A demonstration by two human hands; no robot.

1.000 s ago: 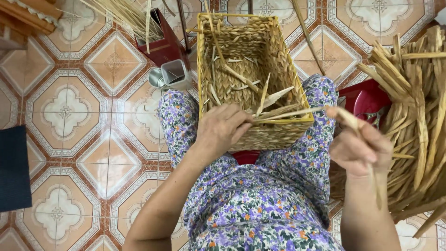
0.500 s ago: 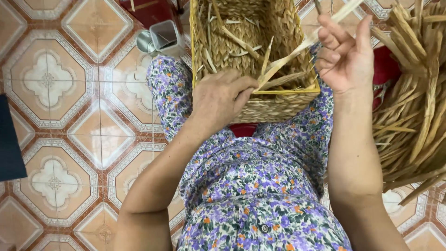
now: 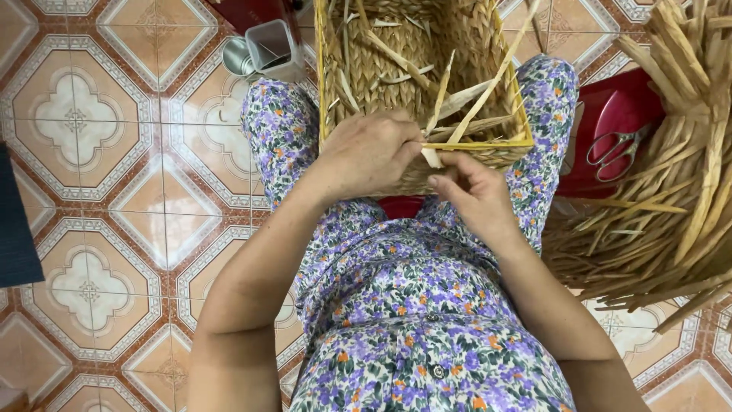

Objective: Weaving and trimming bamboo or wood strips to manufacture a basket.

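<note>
A rectangular woven straw basket (image 3: 396, 61) with a yellow wire rim rests on my lap, between my knees in floral purple trousers. My left hand (image 3: 366, 152) grips the basket's near wall just under the rim. My right hand (image 3: 469, 191) pinches the lower end of a long pale straw strip (image 3: 488, 88) that slants up across the rim to the upper right. Several loose strip ends stick up inside the basket.
A big heap of dried straw strips (image 3: 671, 175) lies at my right. Scissors (image 3: 621, 149) sit on a red stool (image 3: 610, 122) beside it. A grey cup and a metal tin (image 3: 263, 49) stand on the patterned tile floor (image 3: 114, 191) past my left knee.
My right hand came down from up high at the right to the basket's near rim, bringing the straw strip's end beside my left hand. The view shifted slightly.
</note>
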